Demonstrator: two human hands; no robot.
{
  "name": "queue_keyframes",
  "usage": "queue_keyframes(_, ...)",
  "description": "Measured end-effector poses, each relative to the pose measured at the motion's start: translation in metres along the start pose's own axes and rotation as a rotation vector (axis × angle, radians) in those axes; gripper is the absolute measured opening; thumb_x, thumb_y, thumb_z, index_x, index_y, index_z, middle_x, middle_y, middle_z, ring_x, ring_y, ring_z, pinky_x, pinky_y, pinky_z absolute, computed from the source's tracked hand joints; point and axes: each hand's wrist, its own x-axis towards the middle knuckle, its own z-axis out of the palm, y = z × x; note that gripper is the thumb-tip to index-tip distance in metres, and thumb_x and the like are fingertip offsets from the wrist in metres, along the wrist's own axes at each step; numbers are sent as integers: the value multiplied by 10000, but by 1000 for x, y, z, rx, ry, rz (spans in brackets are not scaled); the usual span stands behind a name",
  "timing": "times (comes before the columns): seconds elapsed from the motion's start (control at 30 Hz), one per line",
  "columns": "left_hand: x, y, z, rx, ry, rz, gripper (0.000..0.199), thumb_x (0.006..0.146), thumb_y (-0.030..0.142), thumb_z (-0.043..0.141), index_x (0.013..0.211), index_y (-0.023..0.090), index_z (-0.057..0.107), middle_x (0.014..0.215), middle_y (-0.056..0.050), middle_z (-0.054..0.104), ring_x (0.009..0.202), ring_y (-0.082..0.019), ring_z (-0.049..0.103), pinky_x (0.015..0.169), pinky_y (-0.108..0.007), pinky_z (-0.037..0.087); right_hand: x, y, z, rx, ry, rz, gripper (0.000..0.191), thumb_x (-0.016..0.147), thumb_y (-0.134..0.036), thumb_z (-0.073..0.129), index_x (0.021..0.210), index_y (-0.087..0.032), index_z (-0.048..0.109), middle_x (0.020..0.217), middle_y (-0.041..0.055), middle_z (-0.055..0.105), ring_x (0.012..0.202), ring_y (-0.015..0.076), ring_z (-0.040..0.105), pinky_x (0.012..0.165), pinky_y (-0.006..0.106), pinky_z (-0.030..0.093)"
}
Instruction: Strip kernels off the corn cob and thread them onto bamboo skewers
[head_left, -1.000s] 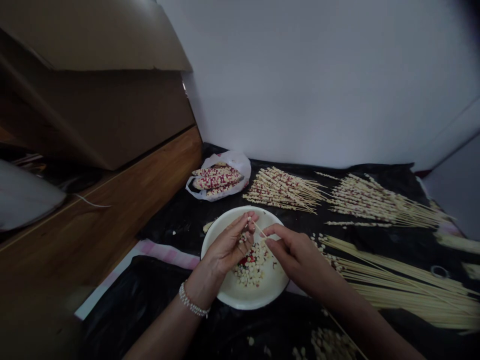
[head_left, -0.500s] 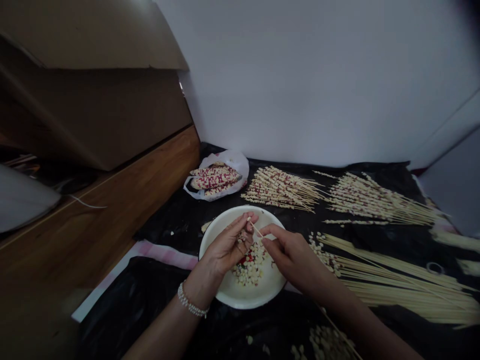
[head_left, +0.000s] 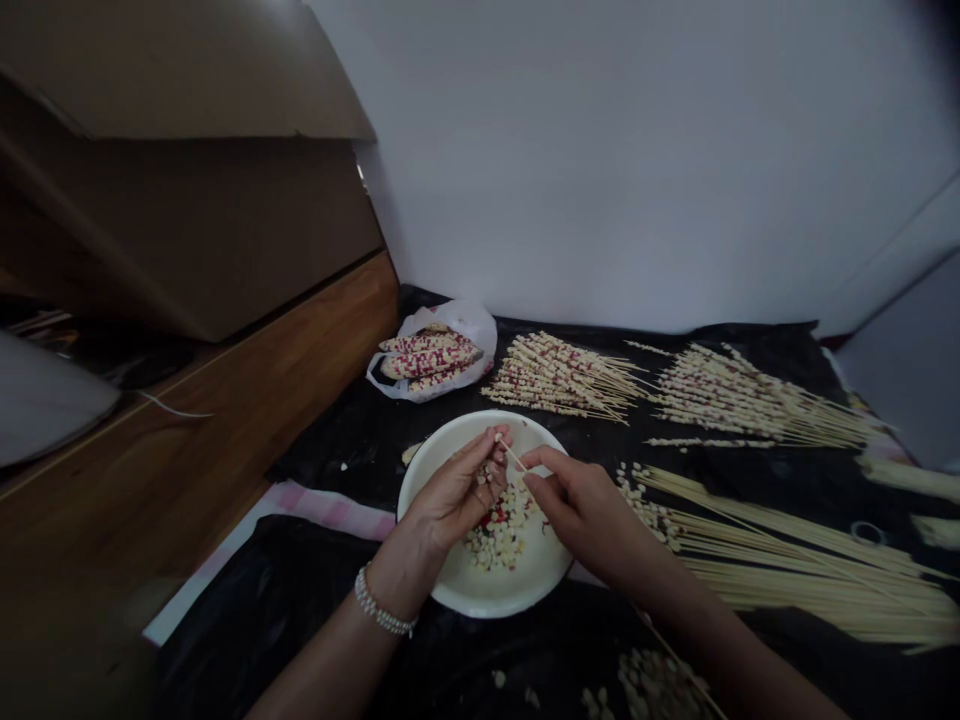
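Above a white bowl point(head_left: 540, 580), my left hand point(head_left: 461, 495) pinches a pale corn kernel point(head_left: 499, 437) between thumb and finger. More kernels show in its cupped palm. My right hand point(head_left: 570, 500) grips a thin wooden skewer point(head_left: 513, 456), pointing up and left with its tip at the pinched kernel. Whether the tip has gone into the kernel is too small to tell. Loose kernels point(head_left: 499, 550), cream with some dark red, lie in the bowl below. The skewer's rear end is hidden by my right hand.
Speckled corn cobs point(head_left: 429, 362) lie in a plastic bag point(head_left: 480, 325) behind the bowl. Kernel-covered skewers form two piles point(head_left: 562, 375) on black sheeting point(head_left: 337, 440). Skewers with kernels at their ends point(head_left: 802, 590) lie right. A cardboard box point(head_left: 247, 220) stands left, a white wall point(head_left: 600, 180) behind.
Almost nothing differs. Both hands keep the same hold on the kernel and the skewer, with only a slight shift of the fingers.
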Motion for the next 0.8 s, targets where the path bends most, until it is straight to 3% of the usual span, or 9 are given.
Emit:
queue_keyframes(0.4, 3, -3, -6, 179, -79, 124, 26, 780, 174, 723, 804, 164, 727, 730, 4, 674, 644, -66, 560, 652, -163, 463, -1, 0, 1, 43, 33, -29, 225, 916, -318, 449, 960, -205, 638, 528, -53, 474, 486, 110, 377, 506, 252, 270)
queue_keyframes(0.8, 2, -6, -3, 248, -89, 139, 104, 758, 213, 754, 828, 139, 733, 706, 5, 631, 635, -58, 525, 619, -150, 430, -2, 3, 6, 133, 60, 29, 178, 914, -350, 452, 869, -212, 555, 504, -56, 492, 448, 114, 445, 474, 238, 293)
